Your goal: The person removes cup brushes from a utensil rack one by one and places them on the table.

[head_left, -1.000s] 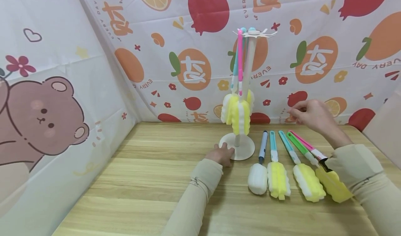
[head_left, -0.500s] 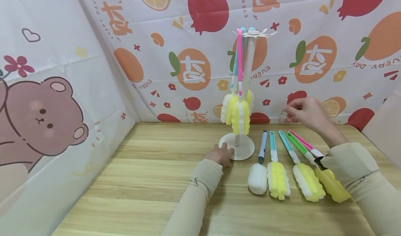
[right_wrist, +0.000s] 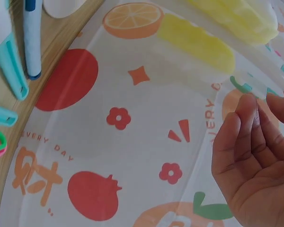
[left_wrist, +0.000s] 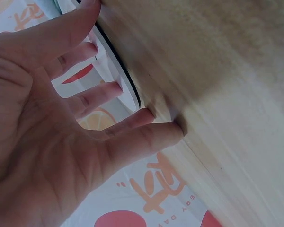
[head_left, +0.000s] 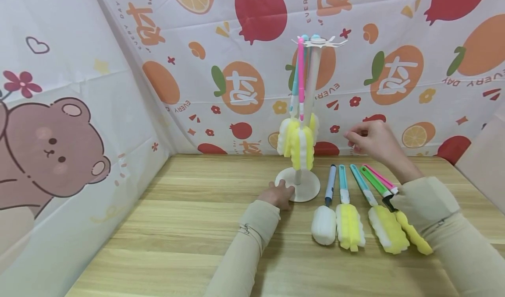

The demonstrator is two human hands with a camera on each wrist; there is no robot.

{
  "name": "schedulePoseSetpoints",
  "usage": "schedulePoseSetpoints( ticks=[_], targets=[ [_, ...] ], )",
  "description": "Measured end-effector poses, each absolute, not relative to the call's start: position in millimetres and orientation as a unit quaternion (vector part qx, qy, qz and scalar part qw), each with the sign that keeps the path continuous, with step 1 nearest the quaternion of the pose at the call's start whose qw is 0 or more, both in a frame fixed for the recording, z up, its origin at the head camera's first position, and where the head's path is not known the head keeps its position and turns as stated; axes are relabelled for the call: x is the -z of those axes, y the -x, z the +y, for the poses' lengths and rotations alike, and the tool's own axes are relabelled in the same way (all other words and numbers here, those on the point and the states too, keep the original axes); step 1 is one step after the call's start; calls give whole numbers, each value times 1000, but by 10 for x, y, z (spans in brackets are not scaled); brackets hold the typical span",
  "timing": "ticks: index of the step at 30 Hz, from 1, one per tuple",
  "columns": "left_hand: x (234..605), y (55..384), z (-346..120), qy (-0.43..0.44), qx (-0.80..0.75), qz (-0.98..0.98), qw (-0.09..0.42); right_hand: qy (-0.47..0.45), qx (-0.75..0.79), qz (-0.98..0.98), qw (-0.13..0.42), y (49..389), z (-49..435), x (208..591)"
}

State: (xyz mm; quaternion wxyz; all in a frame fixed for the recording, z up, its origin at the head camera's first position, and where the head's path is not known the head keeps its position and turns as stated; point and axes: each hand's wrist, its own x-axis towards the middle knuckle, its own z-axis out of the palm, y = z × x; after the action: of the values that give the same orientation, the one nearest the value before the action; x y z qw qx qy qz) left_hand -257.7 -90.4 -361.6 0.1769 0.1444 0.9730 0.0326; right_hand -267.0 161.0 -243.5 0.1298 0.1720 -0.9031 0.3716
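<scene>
My left hand [head_left: 276, 195] rests at the left edge of the round base [head_left: 307, 192] of a white rack; its fingers are spread, fingertips on the base's rim and on the table in the left wrist view. Sponge bottle brushes hang from the rack's hooked top [head_left: 319, 42], among them one with a pink handle [head_left: 301, 71] and a yellow-white sponge head [head_left: 302, 150]. My right hand [head_left: 376, 143] is in the air right of the hanging sponges, fingers loosely bent. Nothing lies between its thumb and fingers in the right wrist view, where the palm [right_wrist: 255, 179] shows.
On the wooden table [head_left: 177, 227] lie several more bottle brushes: one white-headed [head_left: 324, 226], one with a teal handle [head_left: 343, 183], another yellow-white one [head_left: 388, 229]. Green [head_left: 375, 181] and pink [head_left: 380, 176] handles lie at the right, partly behind my right sleeve [head_left: 428, 205]. Printed cloth hangs behind.
My right hand has moved left toward the rack, above the handles on the table. The left hand stays on the base, and the brushes have not moved.
</scene>
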Motion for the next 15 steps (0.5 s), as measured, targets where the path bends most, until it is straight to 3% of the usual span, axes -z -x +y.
schedulePoseSetpoints(
  ticks=[15],
  targets=[
    [3597,2563,-914,-147,-35,973,177,-174,-390,-895,131,2668,1376,2359]
  ],
)
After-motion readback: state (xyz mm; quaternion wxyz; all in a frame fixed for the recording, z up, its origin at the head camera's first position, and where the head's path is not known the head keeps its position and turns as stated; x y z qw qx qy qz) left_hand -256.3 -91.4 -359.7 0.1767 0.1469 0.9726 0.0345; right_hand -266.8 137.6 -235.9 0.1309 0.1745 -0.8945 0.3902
